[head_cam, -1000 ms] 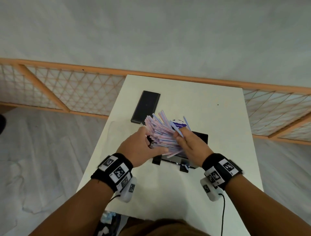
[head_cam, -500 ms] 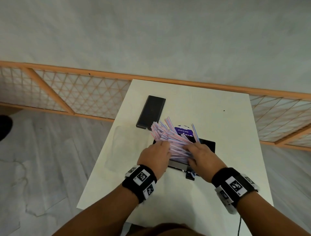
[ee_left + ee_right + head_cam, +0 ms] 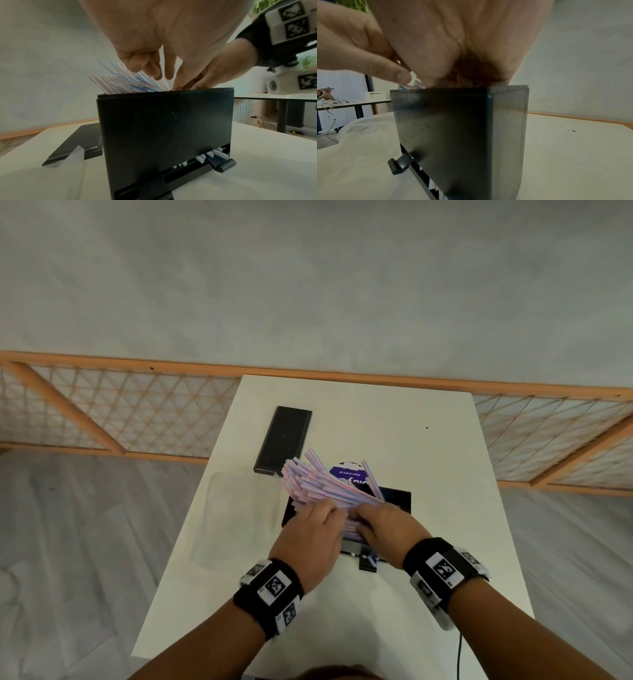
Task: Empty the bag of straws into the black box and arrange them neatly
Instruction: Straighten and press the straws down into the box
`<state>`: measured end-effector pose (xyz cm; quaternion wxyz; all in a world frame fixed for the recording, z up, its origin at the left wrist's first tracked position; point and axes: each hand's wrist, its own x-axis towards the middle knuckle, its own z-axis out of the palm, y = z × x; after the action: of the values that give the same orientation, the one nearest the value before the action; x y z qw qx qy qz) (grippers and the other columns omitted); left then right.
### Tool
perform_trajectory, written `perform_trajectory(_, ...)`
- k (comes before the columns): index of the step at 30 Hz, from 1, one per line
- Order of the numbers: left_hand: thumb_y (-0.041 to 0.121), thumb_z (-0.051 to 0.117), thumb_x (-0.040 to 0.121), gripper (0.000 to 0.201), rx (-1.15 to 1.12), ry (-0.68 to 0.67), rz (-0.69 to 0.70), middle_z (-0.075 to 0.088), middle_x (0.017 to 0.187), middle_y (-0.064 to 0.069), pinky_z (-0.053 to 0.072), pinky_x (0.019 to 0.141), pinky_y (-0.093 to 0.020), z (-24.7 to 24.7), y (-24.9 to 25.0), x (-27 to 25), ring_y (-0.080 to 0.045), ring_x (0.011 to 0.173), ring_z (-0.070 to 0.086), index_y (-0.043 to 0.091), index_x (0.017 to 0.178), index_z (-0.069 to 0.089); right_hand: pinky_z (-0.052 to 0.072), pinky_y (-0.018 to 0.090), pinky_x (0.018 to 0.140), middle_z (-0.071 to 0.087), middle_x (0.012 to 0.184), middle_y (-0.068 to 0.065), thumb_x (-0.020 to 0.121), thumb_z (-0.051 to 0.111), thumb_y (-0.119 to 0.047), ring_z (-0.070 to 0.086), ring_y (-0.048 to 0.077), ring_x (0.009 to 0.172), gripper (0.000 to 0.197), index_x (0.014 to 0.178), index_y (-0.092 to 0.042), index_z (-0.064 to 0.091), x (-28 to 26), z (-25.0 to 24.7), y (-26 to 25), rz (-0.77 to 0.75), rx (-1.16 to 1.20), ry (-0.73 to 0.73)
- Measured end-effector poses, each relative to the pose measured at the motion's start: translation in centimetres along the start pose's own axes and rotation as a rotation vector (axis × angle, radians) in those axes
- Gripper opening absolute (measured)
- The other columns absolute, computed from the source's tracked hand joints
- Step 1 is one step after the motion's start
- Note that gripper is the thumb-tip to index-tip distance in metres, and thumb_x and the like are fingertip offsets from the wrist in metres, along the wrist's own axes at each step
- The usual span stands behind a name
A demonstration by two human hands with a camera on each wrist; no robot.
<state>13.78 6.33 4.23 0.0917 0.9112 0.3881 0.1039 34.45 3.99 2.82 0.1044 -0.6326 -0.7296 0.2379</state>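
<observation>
The black box (image 3: 399, 497) stands upright on the white table (image 3: 428, 446). A thick bundle of striped pink-and-blue straws (image 3: 322, 484) leans in its open top, fanned out toward the far left. My left hand (image 3: 327, 511) grips the bundle's near end from the left. My right hand (image 3: 364, 527) has its fingers curled down into the box top around the straws. The left wrist view shows both hands, left (image 3: 150, 67) and right (image 3: 205, 77), above the box (image 3: 164, 128). Straw ends (image 3: 209, 154) show in its bottom slot. In the right wrist view the fingers (image 3: 462, 77) hide the box opening (image 3: 453, 128).
The flat black lid (image 3: 283, 440) lies at the far left of the table. A clear plastic bag (image 3: 236, 508) lies left of the box. A round purple-labelled pack (image 3: 349, 474) sits right behind the box. A wooden lattice fence (image 3: 102, 412) runs behind the table.
Both hands have come down with the bundle from above the box onto its open top. The straws now lean lower and their near ends sit inside the box.
</observation>
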Motion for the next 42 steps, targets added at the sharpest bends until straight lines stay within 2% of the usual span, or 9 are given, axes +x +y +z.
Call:
perform_trajectory(4, 0.034, 0.046, 0.102, 0.023, 0.197, -0.128, 0.170, 0.063, 0.101, 0.003, 0.049, 0.086, -0.040, 1.4, -1.2, 0.8, -0.023, 0.096, 0.055, 0.024, 0.101, 0.067, 0.053, 0.039, 0.080, 0.068, 0.098, -0.003, 0.098, 0.045, -0.048, 0.063, 0.020, 0.091, 0.022, 0.103, -0.029, 0.056, -0.8, -0.1, 0.0, 0.033, 0.067, -0.021)
perform_trajectory(9, 0.045, 0.036, 0.102, 0.032, 0.167, -0.143, 0.110, 0.059, 0.098, 0.004, 0.049, 0.085, -0.042, 1.3, -2.1, 0.8, -0.023, 0.096, 0.053, 0.027, 0.094, 0.061, 0.052, 0.027, 0.081, 0.067, 0.108, -0.011, 0.078, 0.056, -0.076, 0.066, 0.012, 0.092, 0.063, 0.125, -0.035, 0.047, -1.7, -0.6, -0.9, 0.099, 0.083, -0.131)
perform_trajectory(14, 0.057, 0.034, 0.092, 0.048, 0.109, -0.179, 0.022, 0.060, 0.111, 0.005, 0.052, 0.091, -0.035, 1.2, -2.1, 0.4, -0.019, 0.105, 0.054, 0.026, 0.113, 0.063, 0.052, 0.030, 0.085, 0.067, 0.115, 0.000, 0.077, 0.070, -0.050, 0.066, 0.022, 0.101, 0.051, 0.118, -0.027, 0.050, -0.2, -0.2, -0.3, 0.160, -0.083, -0.225)
perform_trajectory(19, 0.057, 0.030, 0.091, 0.050, 0.132, -0.220, 0.050, 0.064, 0.104, 0.004, 0.053, 0.095, -0.036, 1.1, -2.0, 0.3, -0.019, 0.102, 0.059, 0.026, 0.104, 0.068, 0.050, 0.030, 0.082, 0.066, 0.112, -0.001, 0.077, 0.072, -0.041, 0.065, 0.023, 0.099, 0.042, 0.111, -0.027, 0.052, 0.0, -0.1, -0.2, 0.139, -0.112, -0.221)
perform_trajectory(25, 0.056, 0.047, 0.083, 0.034, 0.159, -0.218, 0.126, 0.062, 0.076, 0.014, 0.056, 0.076, -0.025, 0.6, -1.6, 0.4, -0.010, 0.077, 0.059, 0.032, 0.075, 0.070, 0.051, 0.028, 0.082, 0.066, 0.111, -0.003, 0.075, 0.072, -0.038, 0.066, 0.021, 0.099, 0.039, 0.109, -0.029, 0.057, -0.1, 0.0, -0.2, 0.110, -0.107, -0.196)
perform_trajectory(27, 0.056, 0.070, 0.076, 0.023, 0.208, -0.189, 0.193, 0.061, 0.071, 0.017, 0.049, 0.071, -0.019, -0.2, -1.2, 0.2, -0.007, 0.073, 0.057, 0.034, 0.069, 0.071, 0.052, 0.029, 0.084, 0.067, 0.113, -0.004, 0.076, 0.070, -0.039, 0.066, 0.020, 0.101, 0.042, 0.115, -0.030, 0.057, -0.2, 0.2, -0.4, 0.109, -0.108, -0.189)
perform_trajectory(33, 0.052, 0.098, 0.043, 0.035, 0.223, -0.240, 0.208, 0.062, 0.063, 0.018, 0.033, 0.073, -0.020, -0.9, -0.3, 0.3, -0.006, 0.062, 0.059, 0.036, 0.061, 0.072, 0.057, 0.033, 0.081, 0.071, 0.106, -0.003, 0.074, 0.062, -0.038, 0.068, 0.024, 0.095, 0.047, 0.120, -0.034, 0.053, 0.0, 0.5, -0.7, 0.105, -0.153, -0.205)
perform_trajectory(38, 0.055, 0.095, 0.047, 0.035, 0.215, -0.294, 0.156, 0.063, 0.064, 0.020, 0.047, 0.072, -0.020, -0.1, -0.3, 0.0, -0.006, 0.062, 0.060, 0.037, 0.066, 0.073, 0.058, 0.036, 0.083, 0.071, 0.103, 0.002, 0.073, 0.068, -0.034, 0.069, 0.027, 0.092, 0.046, 0.116, -0.028, 0.055, 0.3, 0.2, -1.0, 0.118, -0.180, -0.245)
perform_trajectory(42, 0.055, 0.052, 0.091, 0.037, 0.019, -0.319, -0.024, 0.067, 0.114, 0.011, 0.052, 0.092, -0.030, -0.4, -0.4, -0.2, -0.018, 0.110, 0.060, 0.032, 0.116, 0.068, 0.058, 0.038, 0.085, 0.071, 0.107, 0.005, 0.076, 0.071, -0.027, 0.068, 0.030, 0.095, 0.046, 0.119, -0.024, 0.054, 0.3, 0.3, -1.1, 0.092, -0.227, -0.262)
